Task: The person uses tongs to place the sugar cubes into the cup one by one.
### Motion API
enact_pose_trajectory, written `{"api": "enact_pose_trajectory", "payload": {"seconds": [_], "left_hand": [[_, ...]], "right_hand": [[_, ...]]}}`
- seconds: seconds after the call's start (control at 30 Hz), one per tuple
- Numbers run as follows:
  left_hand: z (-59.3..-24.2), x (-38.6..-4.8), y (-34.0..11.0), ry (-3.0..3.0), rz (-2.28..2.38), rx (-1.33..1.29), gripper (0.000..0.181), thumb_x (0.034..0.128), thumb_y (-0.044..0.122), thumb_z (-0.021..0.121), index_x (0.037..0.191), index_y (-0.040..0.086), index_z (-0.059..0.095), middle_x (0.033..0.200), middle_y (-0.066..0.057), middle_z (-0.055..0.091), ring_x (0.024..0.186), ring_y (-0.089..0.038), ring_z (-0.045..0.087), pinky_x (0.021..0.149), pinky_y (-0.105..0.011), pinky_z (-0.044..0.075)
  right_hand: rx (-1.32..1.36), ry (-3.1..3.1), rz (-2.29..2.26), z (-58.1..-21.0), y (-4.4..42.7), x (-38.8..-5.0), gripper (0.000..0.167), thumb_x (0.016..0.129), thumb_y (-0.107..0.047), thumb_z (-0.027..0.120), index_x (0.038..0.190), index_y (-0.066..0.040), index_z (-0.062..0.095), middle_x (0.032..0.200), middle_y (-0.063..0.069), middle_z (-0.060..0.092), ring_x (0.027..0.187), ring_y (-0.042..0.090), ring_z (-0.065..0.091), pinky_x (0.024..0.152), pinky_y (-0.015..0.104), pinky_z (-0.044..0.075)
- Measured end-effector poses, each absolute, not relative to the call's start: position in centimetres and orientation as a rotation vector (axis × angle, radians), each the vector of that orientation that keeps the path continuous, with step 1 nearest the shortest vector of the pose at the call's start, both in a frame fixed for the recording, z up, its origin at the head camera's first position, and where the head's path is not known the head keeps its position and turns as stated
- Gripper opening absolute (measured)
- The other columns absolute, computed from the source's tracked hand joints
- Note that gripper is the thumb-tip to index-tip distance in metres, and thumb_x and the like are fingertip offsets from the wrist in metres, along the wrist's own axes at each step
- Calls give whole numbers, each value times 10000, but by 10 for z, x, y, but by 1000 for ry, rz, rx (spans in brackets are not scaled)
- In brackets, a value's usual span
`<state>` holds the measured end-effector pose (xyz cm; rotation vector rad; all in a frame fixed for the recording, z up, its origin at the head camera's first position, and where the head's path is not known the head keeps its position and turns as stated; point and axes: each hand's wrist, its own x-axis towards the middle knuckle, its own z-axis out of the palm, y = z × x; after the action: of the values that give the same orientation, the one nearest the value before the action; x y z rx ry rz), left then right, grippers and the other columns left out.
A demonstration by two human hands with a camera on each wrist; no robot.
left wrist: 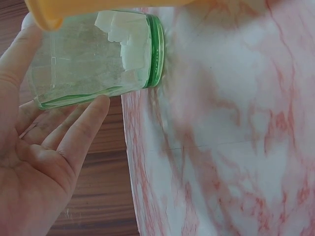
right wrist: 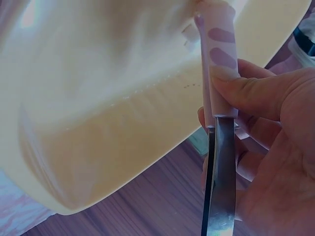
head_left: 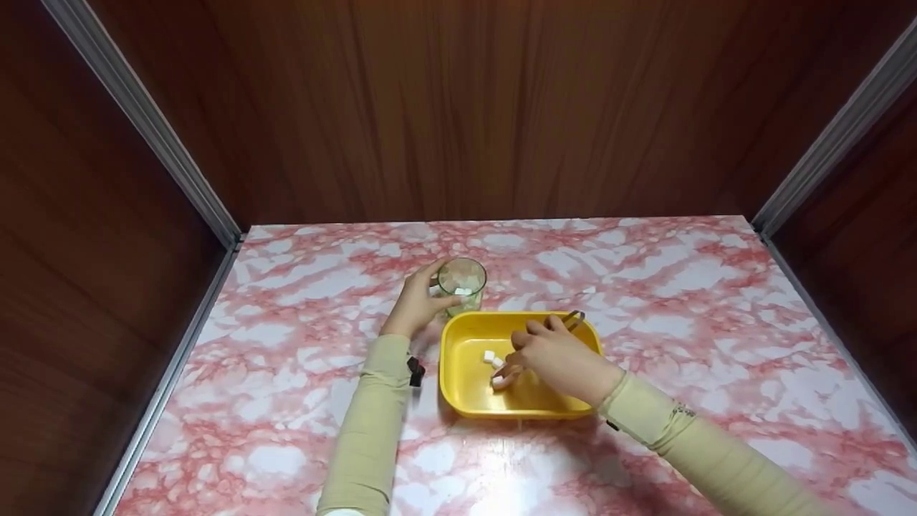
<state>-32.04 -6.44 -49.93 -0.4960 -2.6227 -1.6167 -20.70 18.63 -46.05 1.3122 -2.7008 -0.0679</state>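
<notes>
A clear green-tinted glass (head_left: 462,272) stands behind the yellow tub (head_left: 447,387), with white cubes (left wrist: 130,42) piled at its bottom. My left hand (head_left: 417,304) holds it from the left, thumb on one side and fingers on the other. Over the tub, my right hand (head_left: 562,362) grips metal tongs (right wrist: 225,157) with pale pink ends, thumb pressed on one arm. Those ends point down into the tub, close to a few small white cubes (head_left: 489,356). Whether the tongs pinch a cube I cannot tell.
Red-and-white marbled tabletop (head_left: 688,344) lies under everything. A dark wood panel (head_left: 501,115) rises behind the table, with more panels and metal rails (head_left: 150,129) at the sides. The glass stands close to the tub's back rim.
</notes>
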Motion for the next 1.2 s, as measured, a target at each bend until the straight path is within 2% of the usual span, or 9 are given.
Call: {"api": "enact_pose_trajectory", "payload": {"seconds": [0.43,0.67,0.8,0.97,1.2], "left_hand": [[-500,-319,-65,-2635,-1613,-485,776,766,142,816,1436,73,429,1395,-120,473,1195,-303,518,941,-356,483],[-500,-319,-65,-2641,-1622,-479,785,768,154,816,1446,101,422,1415,-101,457,1204,-281,509,937,-330,483],[-500,-319,-66,-2634,-1609,-485,782,763,162,820,1441,120,432,1403,-98,473,1193,-276,515,955,-351,471],[-500,-319,-65,-2633,-1612,-486,777,762,160,821,1438,130,439,1405,-90,471,1198,-282,514,947,-317,474],[-499,-318,-65,-2641,-1614,-471,790,761,177,823,1444,124,427,1419,-89,457,1206,-274,508,947,-309,472]], "right_hand": [[1283,-2715,-57,-454,190,-209,421,746,34,739,992,-307,765,855,-39,563,791,199,454,700,419,357],[1255,-2687,-56,-445,195,-214,364,792,-40,708,1010,-327,762,846,-41,550,782,201,428,679,400,307],[1238,-2656,-54,-439,197,-218,365,784,-8,727,995,-303,766,848,-32,553,800,216,426,691,407,306],[1215,-2656,-37,-430,199,-221,336,768,-1,753,982,-259,763,876,-19,583,840,222,479,712,433,351],[1181,-2657,-45,-414,200,-227,361,770,22,752,991,-264,764,897,-6,607,845,235,508,733,451,353]]}}
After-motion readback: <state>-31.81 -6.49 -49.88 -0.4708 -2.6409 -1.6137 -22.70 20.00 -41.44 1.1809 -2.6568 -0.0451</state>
